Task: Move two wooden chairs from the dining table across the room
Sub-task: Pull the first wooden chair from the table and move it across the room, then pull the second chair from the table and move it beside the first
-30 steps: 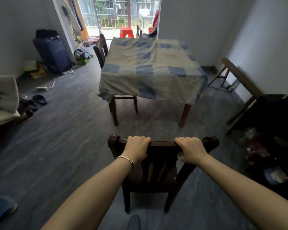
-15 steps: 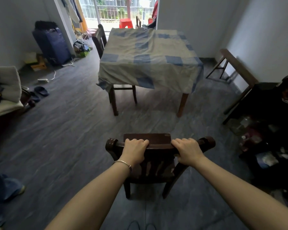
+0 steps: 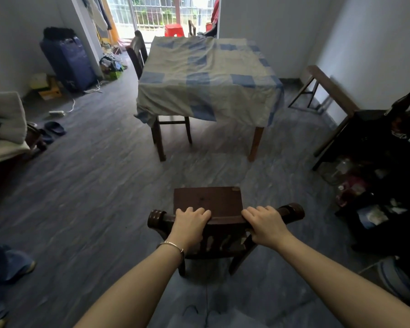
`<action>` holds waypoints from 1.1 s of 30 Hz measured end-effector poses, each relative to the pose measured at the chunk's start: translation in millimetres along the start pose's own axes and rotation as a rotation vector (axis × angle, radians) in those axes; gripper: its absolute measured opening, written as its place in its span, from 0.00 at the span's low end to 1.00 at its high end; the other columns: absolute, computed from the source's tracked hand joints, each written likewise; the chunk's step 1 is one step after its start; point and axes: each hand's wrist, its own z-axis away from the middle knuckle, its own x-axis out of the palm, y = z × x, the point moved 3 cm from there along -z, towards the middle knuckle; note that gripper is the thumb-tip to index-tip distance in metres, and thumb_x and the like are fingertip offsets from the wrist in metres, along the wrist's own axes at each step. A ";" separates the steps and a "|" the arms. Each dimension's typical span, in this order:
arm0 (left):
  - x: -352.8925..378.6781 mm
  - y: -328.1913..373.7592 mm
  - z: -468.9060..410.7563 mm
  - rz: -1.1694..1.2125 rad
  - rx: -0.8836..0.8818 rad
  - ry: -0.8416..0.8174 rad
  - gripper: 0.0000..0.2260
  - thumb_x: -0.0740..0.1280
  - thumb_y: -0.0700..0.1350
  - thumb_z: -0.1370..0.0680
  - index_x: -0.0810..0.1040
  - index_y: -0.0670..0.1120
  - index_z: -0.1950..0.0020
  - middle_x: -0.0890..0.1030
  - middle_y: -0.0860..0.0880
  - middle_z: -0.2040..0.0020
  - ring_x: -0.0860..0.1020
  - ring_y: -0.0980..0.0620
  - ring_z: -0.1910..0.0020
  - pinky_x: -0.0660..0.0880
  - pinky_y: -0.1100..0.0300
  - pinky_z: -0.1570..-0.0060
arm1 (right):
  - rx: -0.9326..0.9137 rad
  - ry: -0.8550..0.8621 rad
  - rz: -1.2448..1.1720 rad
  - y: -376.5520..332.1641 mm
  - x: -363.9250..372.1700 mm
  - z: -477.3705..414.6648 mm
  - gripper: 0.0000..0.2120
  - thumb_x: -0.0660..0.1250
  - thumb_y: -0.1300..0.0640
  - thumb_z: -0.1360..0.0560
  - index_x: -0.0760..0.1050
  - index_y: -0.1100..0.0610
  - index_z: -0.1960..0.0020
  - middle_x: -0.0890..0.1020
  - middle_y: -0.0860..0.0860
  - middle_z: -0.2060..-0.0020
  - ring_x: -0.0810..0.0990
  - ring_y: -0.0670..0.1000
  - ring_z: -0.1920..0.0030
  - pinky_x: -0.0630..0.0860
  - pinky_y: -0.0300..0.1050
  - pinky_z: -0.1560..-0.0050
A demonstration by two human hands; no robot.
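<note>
Both hands, left hand (image 3: 190,225) and right hand (image 3: 266,227), clamped on the dark chair (image 3: 208,202)'s top rail, grey floor (image 3: 92,185), clothed dining table (image 3: 206,74) well ahead.

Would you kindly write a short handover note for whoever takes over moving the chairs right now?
Left hand and right hand: both closed on the top rail of the dark wooden chair.
That chair stands on open floor, well clear of the dining table.
Second chair is at the table's left side, untouched.
Done: first chair pulled away from the table.
Left: take it to its spot, then fetch the second.
</note>
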 end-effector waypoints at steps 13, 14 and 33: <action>11.3 11.8 25.2 0.003 0.035 -0.086 0.18 0.66 0.41 0.27 0.65 0.48 0.39 0.73 0.47 0.42 0.72 0.41 0.44 0.69 0.43 0.50 | 0.050 -0.040 0.009 -17.7 12.2 25.0 0.19 0.72 0.54 0.43 0.72 0.53 0.55 0.77 0.49 0.65 0.75 0.54 0.69 0.68 0.46 0.69; 9.8 12.1 25.1 -0.001 0.036 -0.095 0.18 0.66 0.41 0.27 0.66 0.48 0.39 0.73 0.46 0.42 0.73 0.41 0.45 0.69 0.43 0.50 | 0.049 -0.053 0.008 -18.0 10.3 24.1 0.20 0.73 0.54 0.44 0.71 0.53 0.55 0.77 0.49 0.66 0.75 0.54 0.69 0.68 0.45 0.70; -116.0 -92.1 -15.7 0.084 -0.023 0.148 0.18 0.58 0.55 0.23 0.72 0.49 0.37 0.77 0.46 0.41 0.77 0.43 0.43 0.72 0.50 0.50 | -0.115 0.021 -0.286 -57.4 -111.7 -128.1 0.29 0.56 0.32 0.29 0.72 0.50 0.39 0.71 0.48 0.37 0.73 0.51 0.41 0.74 0.52 0.46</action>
